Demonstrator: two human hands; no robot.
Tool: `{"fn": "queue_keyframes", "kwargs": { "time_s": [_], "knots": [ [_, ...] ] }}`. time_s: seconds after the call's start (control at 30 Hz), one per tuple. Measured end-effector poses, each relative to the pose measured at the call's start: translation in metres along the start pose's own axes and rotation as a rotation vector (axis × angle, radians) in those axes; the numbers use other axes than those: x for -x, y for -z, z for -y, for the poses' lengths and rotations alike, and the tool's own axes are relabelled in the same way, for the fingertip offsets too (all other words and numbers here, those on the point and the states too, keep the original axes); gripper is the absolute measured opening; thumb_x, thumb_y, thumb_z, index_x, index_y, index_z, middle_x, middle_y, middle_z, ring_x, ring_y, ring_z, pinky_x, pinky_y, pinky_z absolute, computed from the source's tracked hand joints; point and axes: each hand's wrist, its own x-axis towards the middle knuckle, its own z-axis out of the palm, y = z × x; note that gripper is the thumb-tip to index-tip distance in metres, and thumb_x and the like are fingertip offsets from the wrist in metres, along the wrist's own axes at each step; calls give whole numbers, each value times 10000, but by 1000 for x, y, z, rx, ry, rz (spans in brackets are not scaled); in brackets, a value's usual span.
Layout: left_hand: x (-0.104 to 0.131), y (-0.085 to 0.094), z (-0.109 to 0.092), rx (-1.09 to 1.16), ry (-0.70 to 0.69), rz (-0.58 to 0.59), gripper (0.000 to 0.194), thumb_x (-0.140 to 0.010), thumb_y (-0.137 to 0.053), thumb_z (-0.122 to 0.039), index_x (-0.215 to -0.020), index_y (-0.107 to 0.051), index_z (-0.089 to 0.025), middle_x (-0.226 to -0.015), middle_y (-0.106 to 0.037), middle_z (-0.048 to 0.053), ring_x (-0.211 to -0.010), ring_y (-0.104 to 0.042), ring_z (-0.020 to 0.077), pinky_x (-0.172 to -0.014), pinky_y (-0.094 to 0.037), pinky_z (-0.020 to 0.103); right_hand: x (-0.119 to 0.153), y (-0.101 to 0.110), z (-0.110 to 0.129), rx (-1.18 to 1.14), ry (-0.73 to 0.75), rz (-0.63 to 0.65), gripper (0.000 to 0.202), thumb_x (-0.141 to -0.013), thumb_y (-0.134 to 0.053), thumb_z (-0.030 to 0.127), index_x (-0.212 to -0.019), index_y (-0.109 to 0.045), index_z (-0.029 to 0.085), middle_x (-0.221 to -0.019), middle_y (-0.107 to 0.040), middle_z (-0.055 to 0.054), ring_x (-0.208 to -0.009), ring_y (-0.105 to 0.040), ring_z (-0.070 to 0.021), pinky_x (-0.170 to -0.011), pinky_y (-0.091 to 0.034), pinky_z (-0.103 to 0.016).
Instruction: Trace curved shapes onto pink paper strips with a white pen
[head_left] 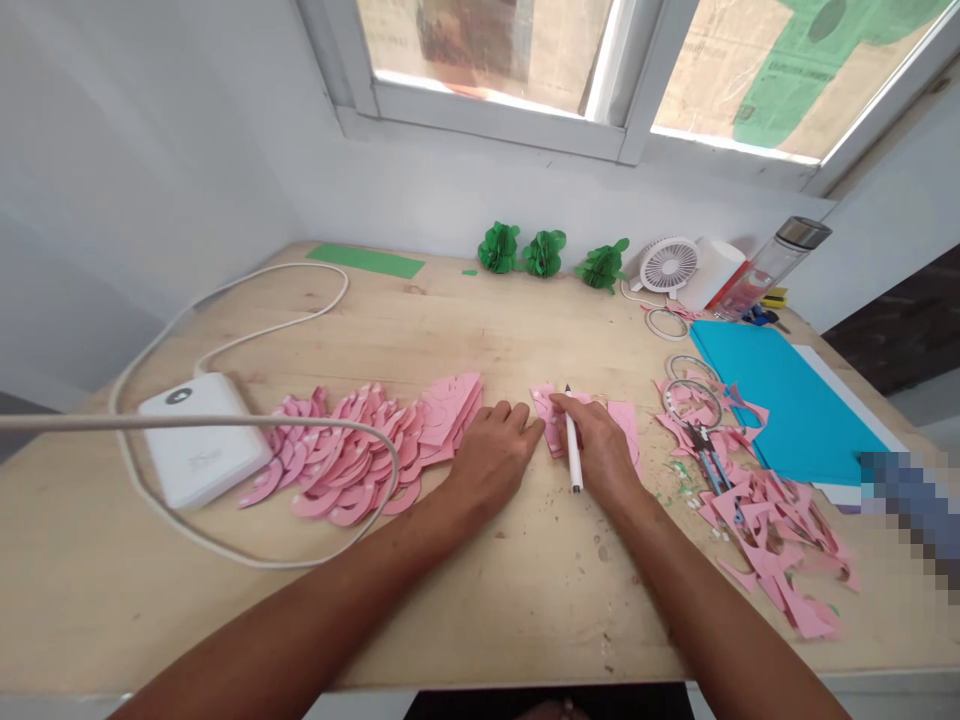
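My right hand [606,445] is closed round a white pen [574,455], its dark tip pointing away from me. Beneath that hand lie pink paper pieces [624,415] with drawn curved outlines. My left hand [495,448] rests palm down on the table, fingers slightly bent and apart, and grips nothing that I can see. Its outer side meets a fanned stack of pink paper sheets [448,412], also marked with curves. Left of this stack is a heap of cut pink curved paper pieces [360,440].
A white power bank [202,440] with a looping cable stands left. Along the wall are green paper puffs [499,248], a green strip [364,261], a small fan [670,265] and a bottle [780,262]. Rightward lie tape rings, scissors [709,458], pink scraps [780,530] and a blue folder [787,400].
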Motion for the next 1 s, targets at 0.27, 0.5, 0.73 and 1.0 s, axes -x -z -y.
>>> {"fn": "queue_keyframes", "kwargs": {
  "time_s": [0.27, 0.5, 0.73, 1.0],
  "knots": [
    [0, -1, 0, 15, -3, -7, 199, -878, -465, -83, -992, -603, -169, -894, -576, 76, -820, -514, 226, -700, -394, 362, 0, 1, 2, 9, -26, 20, 533, -745, -528, 37, -1220, -619, 260, -885, -668, -52, -830, -585, -208, -722, -467, -308],
    [0, -1, 0, 8, -8, -9, 192, -873, -475, -78, -983, -606, -165, -888, -578, 74, -816, -513, 226, -700, -392, 361, 0, 1, 0, -8, -9, 32, 558, -738, -521, 27, -1233, -610, 268, -912, -677, -43, -853, -582, -205, -736, -467, -303],
    [0, 0, 0, 4, -7, 1, 183, -886, -469, -90, -975, -613, -159, -911, -600, 82, -839, -537, 237, -706, -407, 372, 0, 0, 0, 9, 18, 15, 522, -750, -533, 44, -1222, -613, 252, -933, -685, -52, -868, -582, -216, -736, -465, -306],
    [0, -6, 1, 7, -73, -88, 215, -923, -433, -116, -1031, -618, -140, -1223, -602, 101, -1145, -510, 259, -866, -433, 381, -1, -1, -1, 44, 37, 19, 540, -746, -510, 27, -1229, -609, 246, -921, -689, -60, -872, -581, -220, -752, -474, -318]
  ]
}}
